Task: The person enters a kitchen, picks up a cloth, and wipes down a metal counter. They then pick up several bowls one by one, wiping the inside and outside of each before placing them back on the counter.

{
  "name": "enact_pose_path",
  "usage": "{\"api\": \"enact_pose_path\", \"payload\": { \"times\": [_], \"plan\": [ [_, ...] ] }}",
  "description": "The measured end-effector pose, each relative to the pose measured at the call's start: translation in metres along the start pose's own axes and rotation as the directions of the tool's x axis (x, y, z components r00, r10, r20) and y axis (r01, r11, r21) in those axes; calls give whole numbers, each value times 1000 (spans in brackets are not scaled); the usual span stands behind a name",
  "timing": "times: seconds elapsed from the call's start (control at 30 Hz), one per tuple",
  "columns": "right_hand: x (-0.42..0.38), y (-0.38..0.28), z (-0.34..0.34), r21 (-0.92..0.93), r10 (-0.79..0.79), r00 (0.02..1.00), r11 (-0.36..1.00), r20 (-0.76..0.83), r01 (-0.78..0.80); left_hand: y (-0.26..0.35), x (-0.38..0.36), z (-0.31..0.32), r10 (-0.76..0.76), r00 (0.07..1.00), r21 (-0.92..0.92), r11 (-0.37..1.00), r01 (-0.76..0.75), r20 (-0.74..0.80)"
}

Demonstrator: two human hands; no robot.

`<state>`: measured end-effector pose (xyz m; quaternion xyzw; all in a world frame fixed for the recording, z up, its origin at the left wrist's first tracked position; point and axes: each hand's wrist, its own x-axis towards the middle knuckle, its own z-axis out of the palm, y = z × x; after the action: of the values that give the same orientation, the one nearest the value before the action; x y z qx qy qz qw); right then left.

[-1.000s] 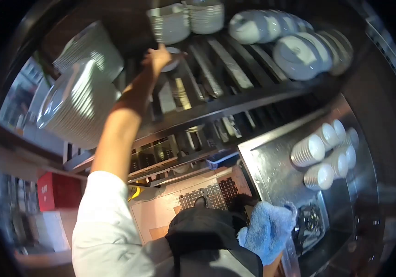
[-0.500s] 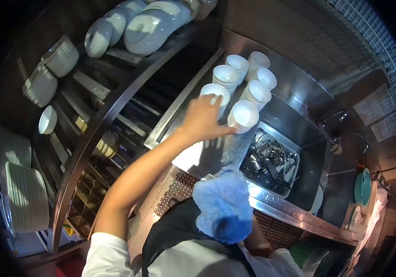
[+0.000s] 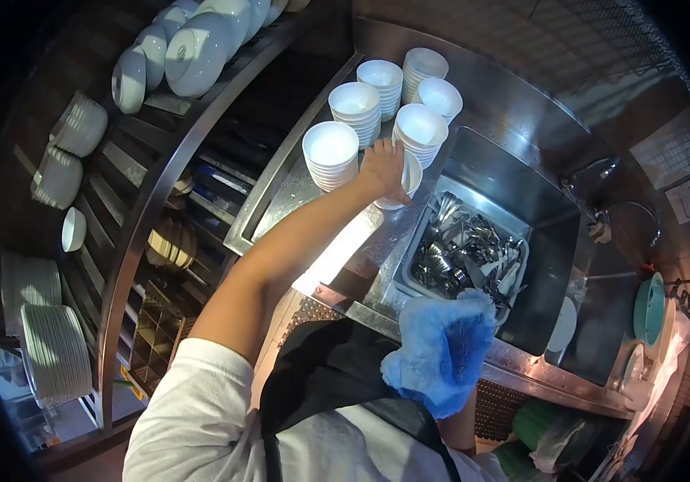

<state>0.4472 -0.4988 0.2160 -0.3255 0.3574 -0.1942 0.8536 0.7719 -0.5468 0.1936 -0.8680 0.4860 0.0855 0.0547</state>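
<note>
My left hand [image 3: 383,170] is closed around the near stack of white bowls [image 3: 411,178], its fingers along the far left side and the thumb low on the near side. The hand covers much of that stack. Several more stacks of white bowls [image 3: 330,145] stand upright on the steel counter [image 3: 280,210], left of and behind the hand. A fluffy blue cloth [image 3: 433,345] hangs close to my body, bunched over my right hand. Only part of the right forearm [image 3: 459,422] shows below it; the fingers are hidden.
Right of the bowls, a tub [image 3: 407,281] full of cutlery sits in the steel sink [image 3: 544,273]. A rack [image 3: 169,189] on the left carries plates [image 3: 57,353] and bowls. A faucet [image 3: 630,205] juts from the back wall.
My left hand has moved from between the two near stacks onto the right one and closed around it. The view has shifted; the blue cloth now appears further right.
</note>
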Motion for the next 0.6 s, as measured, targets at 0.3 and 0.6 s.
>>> {"api": "enact_pose_path", "payload": {
  "times": [0.3, 0.6],
  "plan": [
    [21, 2, -16, -830, -34, 996, 551, 83, 88, -5, -22, -13, 42, 981, -178, 981, -77, -191],
    [45, -8, 40, -257, -50, 932, 955, 359, 150, -166, -265, -106, -518, 565, -590, 805, 68, -642]
  ]
}}
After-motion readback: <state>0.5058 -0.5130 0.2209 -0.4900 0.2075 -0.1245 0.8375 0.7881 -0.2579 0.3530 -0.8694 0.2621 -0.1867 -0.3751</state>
